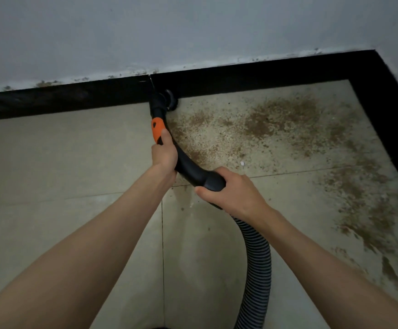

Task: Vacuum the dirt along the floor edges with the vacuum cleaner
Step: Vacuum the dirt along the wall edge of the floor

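A black curved vacuum handle (188, 165) with an orange slider (158, 129) runs from my hands to a round brush nozzle (168, 100), which sits against the black skirting (240, 77) where it meets the floor. My left hand (164, 153) grips the handle just below the orange part. My right hand (231, 191) grips its rear end, where the ribbed hose (257, 264) starts. Brown dirt (281, 117) lies scattered on the beige tiles to the right of the nozzle.
The grey wall (193, 32) stands behind the skirting, and the skirting turns a corner (378, 58) at the upper right. More dirt (378, 222) trails along the right edge. The tiles (63, 150) on the left look clean. The hose curves down past my right forearm.
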Demonstrator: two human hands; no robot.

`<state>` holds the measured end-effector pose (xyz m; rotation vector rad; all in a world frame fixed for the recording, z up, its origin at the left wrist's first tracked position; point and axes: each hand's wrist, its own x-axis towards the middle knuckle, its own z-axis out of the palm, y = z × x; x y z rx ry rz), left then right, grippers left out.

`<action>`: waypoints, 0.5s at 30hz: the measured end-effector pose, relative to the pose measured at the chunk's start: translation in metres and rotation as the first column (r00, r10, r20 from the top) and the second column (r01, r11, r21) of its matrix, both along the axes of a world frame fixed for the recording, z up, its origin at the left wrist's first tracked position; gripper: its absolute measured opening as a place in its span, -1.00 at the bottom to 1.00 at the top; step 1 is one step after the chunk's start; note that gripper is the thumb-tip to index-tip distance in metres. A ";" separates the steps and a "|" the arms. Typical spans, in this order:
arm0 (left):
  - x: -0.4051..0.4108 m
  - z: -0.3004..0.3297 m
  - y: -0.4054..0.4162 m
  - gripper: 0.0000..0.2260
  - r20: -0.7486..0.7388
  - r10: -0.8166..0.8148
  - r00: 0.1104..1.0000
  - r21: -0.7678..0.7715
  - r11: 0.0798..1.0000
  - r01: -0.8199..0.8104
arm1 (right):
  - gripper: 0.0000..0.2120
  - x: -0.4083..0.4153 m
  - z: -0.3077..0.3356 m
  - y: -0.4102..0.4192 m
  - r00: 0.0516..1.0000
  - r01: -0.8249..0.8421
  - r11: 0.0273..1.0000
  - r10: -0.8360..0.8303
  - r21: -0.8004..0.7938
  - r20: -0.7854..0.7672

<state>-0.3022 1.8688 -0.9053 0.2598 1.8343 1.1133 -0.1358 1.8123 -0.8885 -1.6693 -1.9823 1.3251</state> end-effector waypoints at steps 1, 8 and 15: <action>0.003 -0.001 0.000 -0.44 0.009 -0.008 1.000 0.015 1.000 0.008 | -0.42 0.002 -0.001 0.000 1.000 0.015 1.000 -0.015 -0.024 -0.024; 0.005 -0.003 -0.005 -0.56 0.138 -0.052 0.989 0.076 0.996 0.042 | -0.58 0.009 -0.007 0.004 0.927 -0.050 0.907 -0.113 -0.417 -0.357; 0.002 0.003 -0.009 -0.56 0.020 -0.112 0.994 0.027 0.993 0.111 | -0.64 0.008 -0.014 0.004 0.850 -0.219 0.792 -0.132 -0.570 -0.511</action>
